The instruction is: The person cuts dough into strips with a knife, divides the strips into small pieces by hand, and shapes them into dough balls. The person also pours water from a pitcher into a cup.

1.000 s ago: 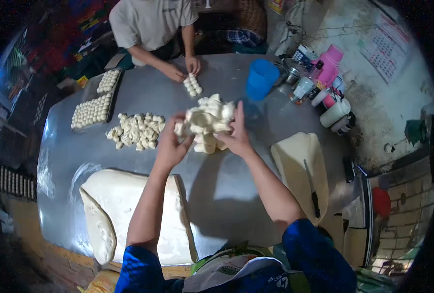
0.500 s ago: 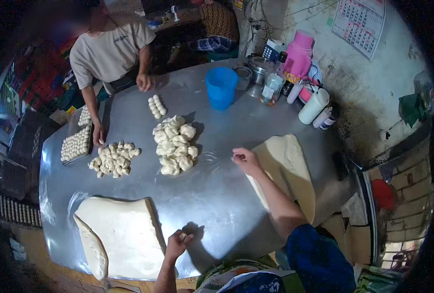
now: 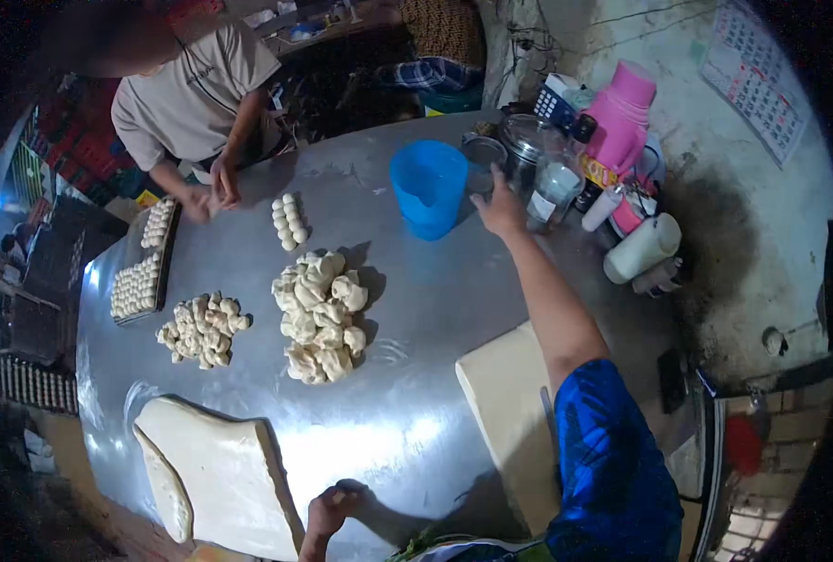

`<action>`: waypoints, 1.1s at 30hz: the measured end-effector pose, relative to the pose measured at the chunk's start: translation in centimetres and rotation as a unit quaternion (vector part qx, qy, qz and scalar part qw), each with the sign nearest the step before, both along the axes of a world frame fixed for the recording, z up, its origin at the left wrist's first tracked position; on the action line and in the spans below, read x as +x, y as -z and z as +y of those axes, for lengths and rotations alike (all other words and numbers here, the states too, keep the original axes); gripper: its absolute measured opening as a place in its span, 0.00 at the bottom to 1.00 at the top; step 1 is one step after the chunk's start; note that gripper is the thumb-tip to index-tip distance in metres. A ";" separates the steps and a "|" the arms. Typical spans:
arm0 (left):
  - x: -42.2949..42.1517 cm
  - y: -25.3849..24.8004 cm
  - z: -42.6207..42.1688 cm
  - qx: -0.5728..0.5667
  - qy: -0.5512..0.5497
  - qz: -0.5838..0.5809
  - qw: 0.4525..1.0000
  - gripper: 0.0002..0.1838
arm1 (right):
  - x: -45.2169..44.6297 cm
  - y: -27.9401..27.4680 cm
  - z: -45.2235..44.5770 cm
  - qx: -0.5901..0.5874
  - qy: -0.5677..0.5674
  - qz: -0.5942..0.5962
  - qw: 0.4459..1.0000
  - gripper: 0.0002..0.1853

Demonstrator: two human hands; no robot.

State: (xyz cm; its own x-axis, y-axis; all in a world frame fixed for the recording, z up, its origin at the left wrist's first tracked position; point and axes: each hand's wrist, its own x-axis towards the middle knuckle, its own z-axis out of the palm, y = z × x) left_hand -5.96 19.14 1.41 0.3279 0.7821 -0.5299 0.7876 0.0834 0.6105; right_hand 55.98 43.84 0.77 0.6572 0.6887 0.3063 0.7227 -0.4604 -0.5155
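Head view: your right hand (image 3: 502,208) extends to the small clear round container (image 3: 485,155), thumb and forefinger spread apart at its near side; contact cannot be told. That container stands on the grey metal table (image 3: 398,300), just beside the blue plastic jug (image 3: 427,192). Your left hand (image 3: 332,510) is near the thick pale dough slab (image 3: 215,468), fingers curled inward; cannot tell whether they hold anything. Pale dough lumps (image 3: 318,323) lie heaped mid-table, well apart from both your hands.
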 end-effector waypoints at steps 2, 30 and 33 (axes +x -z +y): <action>0.5 -0.6 0.4 -0.027 -0.022 -0.010 0.999 0.14 | 1.2 0.1 1.7 -0.025 0.006 -0.019 0.999 0.28; -0.8 1.6 1.4 0.029 0.015 0.015 0.999 0.16 | -16.8 0.5 -12.3 -0.083 -0.188 0.075 0.976 0.12; -1.2 1.9 1.3 0.008 -0.007 0.011 1.000 0.16 | -17.3 0.4 -11.3 -0.084 -0.226 0.068 0.968 0.14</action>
State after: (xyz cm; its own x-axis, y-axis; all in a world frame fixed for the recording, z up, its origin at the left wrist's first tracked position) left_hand -7.16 20.41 -0.51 0.3051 0.7952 -0.5241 0.7997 0.0849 0.5943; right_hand 38.69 32.55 0.41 0.3027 0.9481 0.0973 0.8012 -0.1978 -0.5648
